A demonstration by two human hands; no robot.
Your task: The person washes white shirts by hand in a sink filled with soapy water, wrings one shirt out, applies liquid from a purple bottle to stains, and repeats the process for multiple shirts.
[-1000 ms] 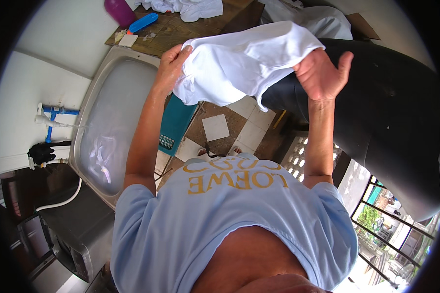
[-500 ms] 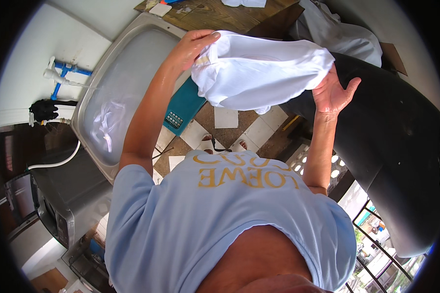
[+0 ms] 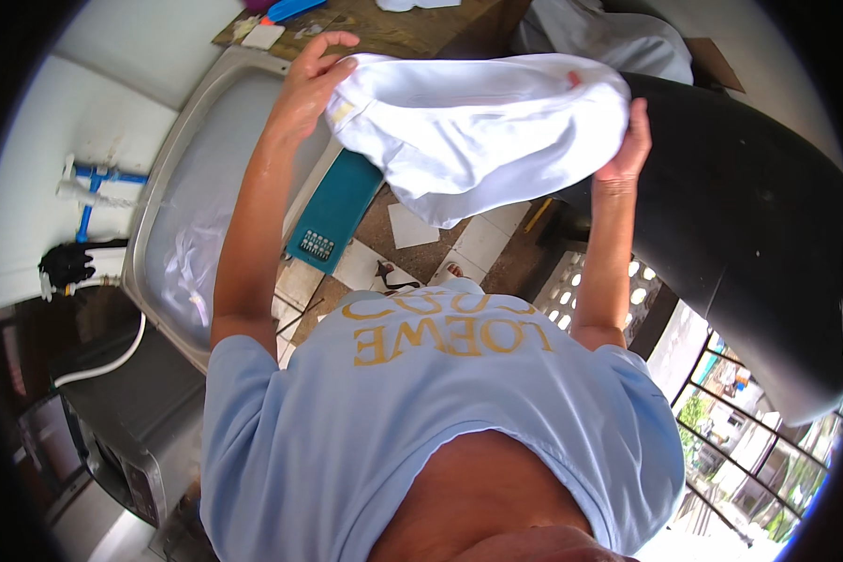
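A white cloth garment (image 3: 482, 140) is stretched between my hands at the top centre, its opening on the far side and its loose lower edge sagging. My left hand (image 3: 302, 98) pinches the left corner, near a small yellowish patch, with the other fingers bent above. At the opposite end, my right hand (image 3: 629, 150) grips the garment, the thumb outside on the right. Most of its fingers are hidden by the fabric; a reddish fingertip shows near the upper edge. Left of my left forearm, more white cloth (image 3: 192, 272) lies in the water of a metal sink (image 3: 133, 253).
A blue-and-white tap (image 3: 98, 187) runs into the sink. A teal board (image 3: 332, 211) stands beside the sink. A big black tank (image 3: 749, 215) fills the right side. A grey machine (image 3: 136, 393) sits lower left, and a wooden surface (image 3: 393, 33) lies at the far side.
The garment is spread wider and its lower edge hangs further down. My right hand's fingers have gone from open beside the cloth to gripping its end. The view has shifted slightly.
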